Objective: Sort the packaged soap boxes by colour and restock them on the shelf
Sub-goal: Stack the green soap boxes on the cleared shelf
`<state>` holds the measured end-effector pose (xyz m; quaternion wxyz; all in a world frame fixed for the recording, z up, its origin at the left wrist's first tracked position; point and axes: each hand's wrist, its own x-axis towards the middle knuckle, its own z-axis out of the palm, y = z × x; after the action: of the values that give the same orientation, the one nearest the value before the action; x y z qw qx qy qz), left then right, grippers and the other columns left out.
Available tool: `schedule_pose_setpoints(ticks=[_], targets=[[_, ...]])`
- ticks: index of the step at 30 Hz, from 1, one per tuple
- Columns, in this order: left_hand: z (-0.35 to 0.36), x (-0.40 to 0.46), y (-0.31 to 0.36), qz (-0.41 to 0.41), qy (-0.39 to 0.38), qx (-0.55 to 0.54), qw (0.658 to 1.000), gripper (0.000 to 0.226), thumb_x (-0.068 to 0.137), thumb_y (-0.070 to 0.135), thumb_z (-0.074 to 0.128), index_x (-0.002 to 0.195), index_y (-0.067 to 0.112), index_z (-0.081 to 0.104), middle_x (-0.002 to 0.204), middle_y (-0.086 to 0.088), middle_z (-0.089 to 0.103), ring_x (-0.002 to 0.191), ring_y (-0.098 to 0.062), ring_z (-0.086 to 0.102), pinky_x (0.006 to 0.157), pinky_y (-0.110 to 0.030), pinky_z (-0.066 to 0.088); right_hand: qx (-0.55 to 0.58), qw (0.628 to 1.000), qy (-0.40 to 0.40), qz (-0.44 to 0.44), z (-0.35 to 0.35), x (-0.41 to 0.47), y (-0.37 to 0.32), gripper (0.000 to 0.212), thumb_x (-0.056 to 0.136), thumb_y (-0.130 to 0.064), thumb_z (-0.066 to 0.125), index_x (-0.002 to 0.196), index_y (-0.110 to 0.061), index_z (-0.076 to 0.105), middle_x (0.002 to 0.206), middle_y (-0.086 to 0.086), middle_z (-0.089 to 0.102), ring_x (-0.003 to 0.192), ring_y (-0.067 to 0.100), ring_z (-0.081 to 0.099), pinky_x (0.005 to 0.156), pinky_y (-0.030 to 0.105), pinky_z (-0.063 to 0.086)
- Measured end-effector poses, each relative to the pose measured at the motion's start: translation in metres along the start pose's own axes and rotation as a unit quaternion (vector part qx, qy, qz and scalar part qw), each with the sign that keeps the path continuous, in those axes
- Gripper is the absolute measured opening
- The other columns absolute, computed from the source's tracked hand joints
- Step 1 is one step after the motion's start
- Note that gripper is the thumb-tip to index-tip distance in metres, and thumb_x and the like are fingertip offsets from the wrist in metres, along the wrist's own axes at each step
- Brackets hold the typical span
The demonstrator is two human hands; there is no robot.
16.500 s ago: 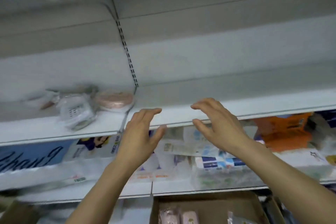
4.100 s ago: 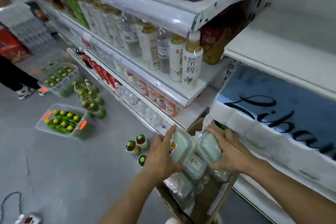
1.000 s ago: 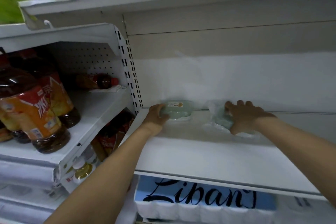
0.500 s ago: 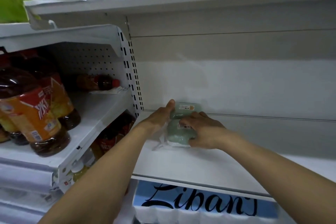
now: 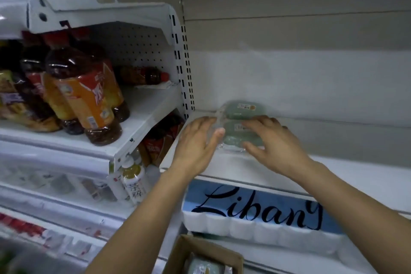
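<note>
A cardboard box (image 5: 206, 256) at the lower edge holds more wrapped green soap. Above it, past a blue "Liban" pack (image 5: 255, 209), both forearms reach up over the white shelf (image 5: 233, 169) lip. The left hand (image 5: 195, 140) is released, fingers straight, thumb tip against the plastic wrap of the front soap box (image 5: 235, 140). The right hand (image 5: 273, 147) spreads loosely over that same green pack from the right, fingers laid along its top. A second green soap box (image 5: 244, 109) sits behind, at the back panel. Bare shelf runs on to the right; the slotted upright (image 5: 184, 69) and tea bottles (image 5: 89, 95) bound the left.
</note>
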<state>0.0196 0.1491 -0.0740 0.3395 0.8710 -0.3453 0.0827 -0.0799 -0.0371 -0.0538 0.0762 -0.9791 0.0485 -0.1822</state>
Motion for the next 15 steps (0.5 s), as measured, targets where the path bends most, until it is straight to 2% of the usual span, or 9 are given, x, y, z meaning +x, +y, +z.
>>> schedule_pose_setpoints(ticks=[4, 8, 11, 13, 15], targets=[[-0.019, -0.078, 0.001, 0.033, 0.032, 0.032, 0.998, 0.056, 0.097, 0.056, 0.031, 0.138, 0.022, 0.05, 0.139, 0.004, 0.051, 0.129, -0.015, 0.044, 0.107, -0.034, 0.037, 0.048, 0.993, 0.097, -0.049, 0.012, -0.06, -0.027, 0.038, 0.093, -0.037, 0.053, 0.127, -0.022, 0.057, 0.126, 0.002, 0.059, 0.112, 0.025, 0.055, 0.085, 0.04, 0.045], [-0.026, -0.164, -0.019, -0.001, 0.042, -0.008, 0.999, 0.045, 0.099, 0.046, 0.04, 0.134, 0.022, 0.053, 0.127, 0.008, 0.055, 0.118, -0.008, 0.05, 0.095, -0.023, 0.04, 0.114, 0.983, 0.107, -0.095, 0.045, -0.12, -0.063, 0.033, 0.091, -0.033, 0.049, 0.117, -0.018, 0.063, 0.111, -0.001, 0.064, 0.1, 0.019, 0.056, 0.074, 0.034, 0.046], [-0.012, -0.223, -0.052, -0.096, 0.014, -0.052, 0.994, 0.038, 0.095, 0.047, 0.044, 0.128, 0.03, 0.055, 0.119, 0.014, 0.058, 0.112, -0.005, 0.055, 0.092, -0.028, 0.047, 0.154, 0.984, 0.027, -0.085, 0.09, -0.153, -0.081, 0.03, 0.091, -0.035, 0.049, 0.114, -0.021, 0.064, 0.107, -0.004, 0.064, 0.096, 0.019, 0.059, 0.069, 0.033, 0.048], [0.006, -0.254, -0.076, -0.183, -0.01, -0.098, 0.978, 0.031, 0.09, 0.052, 0.047, 0.119, 0.044, 0.056, 0.114, 0.021, 0.061, 0.106, -0.002, 0.059, 0.089, -0.033, 0.052, 0.16, 0.983, -0.07, -0.063, 0.128, -0.168, -0.088, 0.028, 0.09, -0.034, 0.053, 0.116, -0.026, 0.062, 0.11, -0.006, 0.061, 0.1, 0.018, 0.059, 0.07, 0.031, 0.047], [0.026, -0.278, -0.099, -0.259, -0.038, -0.139, 0.955, 0.024, 0.089, 0.049, 0.053, 0.112, 0.048, 0.058, 0.107, 0.022, 0.065, 0.099, 0.001, 0.062, 0.087, -0.035, 0.055, 0.15, 0.97, -0.188, -0.034, 0.164, -0.178, -0.093, 0.033, 0.091, -0.035, 0.056, 0.123, -0.031, 0.057, 0.122, -0.007, 0.056, 0.113, 0.017, 0.053, 0.078, 0.031, 0.046]])
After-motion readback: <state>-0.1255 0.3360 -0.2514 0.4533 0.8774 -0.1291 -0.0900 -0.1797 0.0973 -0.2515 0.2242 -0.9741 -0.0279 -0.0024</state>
